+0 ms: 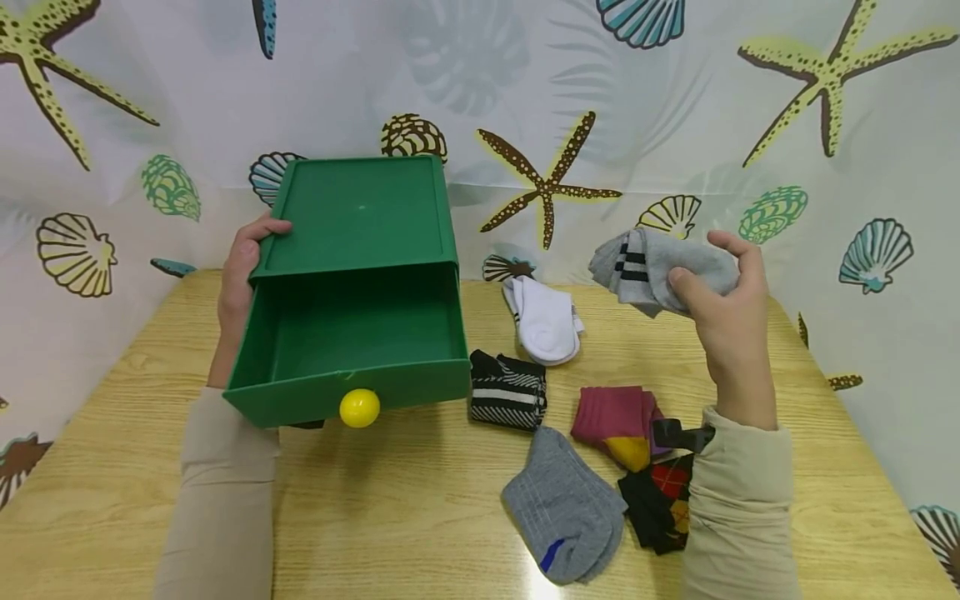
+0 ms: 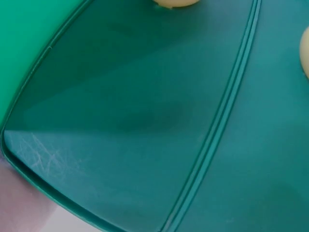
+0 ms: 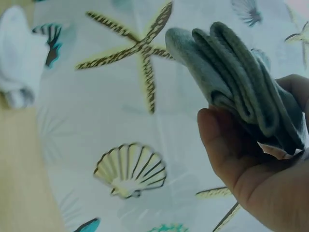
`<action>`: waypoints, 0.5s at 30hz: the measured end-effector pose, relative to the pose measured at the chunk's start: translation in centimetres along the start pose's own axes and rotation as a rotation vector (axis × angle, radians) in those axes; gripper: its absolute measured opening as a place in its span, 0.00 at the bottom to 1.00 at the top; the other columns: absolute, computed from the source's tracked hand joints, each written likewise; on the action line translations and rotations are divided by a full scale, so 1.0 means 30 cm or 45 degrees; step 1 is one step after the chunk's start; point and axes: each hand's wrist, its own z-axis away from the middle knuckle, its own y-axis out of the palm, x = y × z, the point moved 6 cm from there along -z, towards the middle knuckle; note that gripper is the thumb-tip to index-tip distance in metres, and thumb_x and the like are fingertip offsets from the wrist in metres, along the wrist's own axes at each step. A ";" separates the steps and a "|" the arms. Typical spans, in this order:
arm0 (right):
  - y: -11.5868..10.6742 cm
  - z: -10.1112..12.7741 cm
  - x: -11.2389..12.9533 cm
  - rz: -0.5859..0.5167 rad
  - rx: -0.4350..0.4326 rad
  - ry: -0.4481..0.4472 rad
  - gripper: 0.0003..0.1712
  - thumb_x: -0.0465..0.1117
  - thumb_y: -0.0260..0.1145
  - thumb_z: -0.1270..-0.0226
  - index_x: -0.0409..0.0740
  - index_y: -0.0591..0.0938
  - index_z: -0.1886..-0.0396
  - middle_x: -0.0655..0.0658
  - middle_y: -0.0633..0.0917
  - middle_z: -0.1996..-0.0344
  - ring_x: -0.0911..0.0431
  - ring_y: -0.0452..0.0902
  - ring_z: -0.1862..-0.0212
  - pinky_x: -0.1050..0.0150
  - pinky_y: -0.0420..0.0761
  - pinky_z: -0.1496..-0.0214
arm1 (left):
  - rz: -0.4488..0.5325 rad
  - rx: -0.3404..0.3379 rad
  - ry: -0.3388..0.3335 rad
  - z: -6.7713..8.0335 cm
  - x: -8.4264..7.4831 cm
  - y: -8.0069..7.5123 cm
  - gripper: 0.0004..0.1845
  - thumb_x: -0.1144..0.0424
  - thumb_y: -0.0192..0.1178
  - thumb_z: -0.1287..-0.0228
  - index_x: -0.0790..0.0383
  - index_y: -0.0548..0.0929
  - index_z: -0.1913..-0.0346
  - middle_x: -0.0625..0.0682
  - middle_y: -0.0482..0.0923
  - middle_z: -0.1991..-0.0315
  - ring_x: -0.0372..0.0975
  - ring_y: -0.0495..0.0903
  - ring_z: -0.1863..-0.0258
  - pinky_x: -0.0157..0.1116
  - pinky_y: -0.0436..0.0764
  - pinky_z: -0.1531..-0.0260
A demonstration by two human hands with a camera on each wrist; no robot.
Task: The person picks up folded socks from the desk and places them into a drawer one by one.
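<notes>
- the right hand [image 1: 723,312] holds a folded pair of grey socks [image 1: 660,268] with black stripes, lifted well above the tabletop [image 1: 420,500], in front of the seashell curtain [image 1: 825,167].
- grip: thumb on the near side and fingers curled over the far side pinch the bundle at 1 end; the striped end sticks out free to the left. the right wrist view shows the folded layers [image 3: 241,82] stacked and squeezed against the thumb [image 3: 222,140].
- handling, as a judgement: soft, light, limp cloth, not fragile and not slippery; the layers would likely slide apart unless pinched across the whole fold, so the middle of the bundle looks the best place to hold.
- pose: right forearm upright, wrist bent, palm turned toward the person.
- the left hand [image 1: 243,271] rests against the left side of the green drawer box [image 1: 360,217], thumb hooked over the top edge, fingers behind it and hidden; the forearm lies along the tabletop.
- the green drawer [image 1: 352,350] is pulled out, nothing showing inside, its yellow knob [image 1: 359,407] facing the person.
- on the tabletop lie 5 more pairs: white socks [image 1: 546,321], black striped socks [image 1: 508,389], maroon and yellow socks [image 1: 618,419], grey socks with a blue mark [image 1: 566,508], and dark patterned socks [image 1: 660,500].
</notes>
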 end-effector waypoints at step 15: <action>0.181 0.083 0.124 -0.232 0.173 -0.131 0.23 0.29 0.62 0.30 0.45 0.75 0.37 0.38 0.76 0.56 0.52 0.79 0.60 0.65 0.83 0.59 | 0.004 -0.002 0.043 -0.001 -0.003 0.002 0.19 0.59 0.40 0.22 0.55 0.83 0.46 0.67 0.52 0.25 0.52 0.49 0.25 0.37 0.48 0.29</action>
